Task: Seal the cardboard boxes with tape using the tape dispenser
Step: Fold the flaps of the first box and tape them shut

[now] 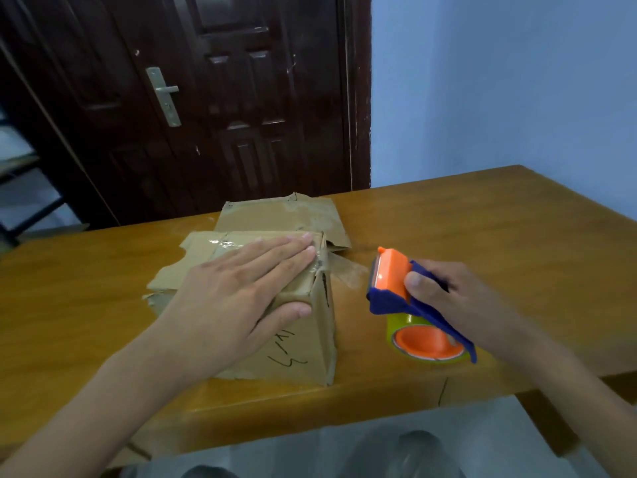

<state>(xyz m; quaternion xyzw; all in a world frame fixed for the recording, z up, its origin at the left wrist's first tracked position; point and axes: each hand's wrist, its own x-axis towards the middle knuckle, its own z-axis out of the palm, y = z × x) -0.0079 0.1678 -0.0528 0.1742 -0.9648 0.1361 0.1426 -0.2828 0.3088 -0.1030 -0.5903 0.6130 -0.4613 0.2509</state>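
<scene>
I see my left hand lying flat, fingers spread and gripping nothing, pressed palm-down on top of the box. The box sits on the worktop, near its front edge, with black scribbles on the side facing me and clear tape crinkled over its top right corner. That strip runs from the corner towards the dispenser, which my right hand grips by its blue handle, thumb on the orange head. The dispenser is just right of the box, apart from it, its yellowish roll low over the worktop; I cannot tell if it touches. A flattened cardboard piece lies behind the box, against it.
</scene>
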